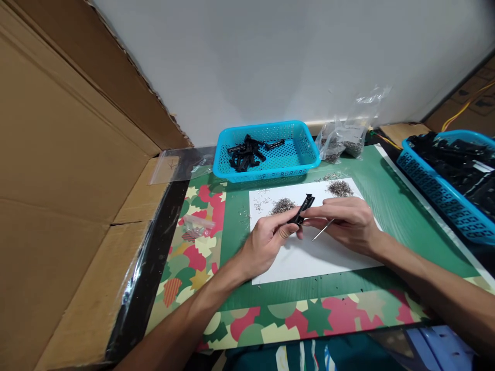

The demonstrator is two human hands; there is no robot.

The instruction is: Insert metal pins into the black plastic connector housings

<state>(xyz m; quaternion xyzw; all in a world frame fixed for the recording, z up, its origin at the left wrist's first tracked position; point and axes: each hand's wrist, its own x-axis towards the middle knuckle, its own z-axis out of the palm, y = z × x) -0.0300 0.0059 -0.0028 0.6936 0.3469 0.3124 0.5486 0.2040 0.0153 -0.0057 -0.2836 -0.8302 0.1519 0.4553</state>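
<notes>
Your forearms [189,317] frame a slim black plastic part [307,202], likely light and stiff, pinched in your left hand [266,239]; grip its sides. Your right hand [348,222] touches it, fingers curled around a thin metal rod [322,231].

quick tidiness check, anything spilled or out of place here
Yes: small metal pieces lie on the green mat past the left and far edges of the white paper, apparently strayed from the piles. Dark specks dot the mat's near side.
</notes>
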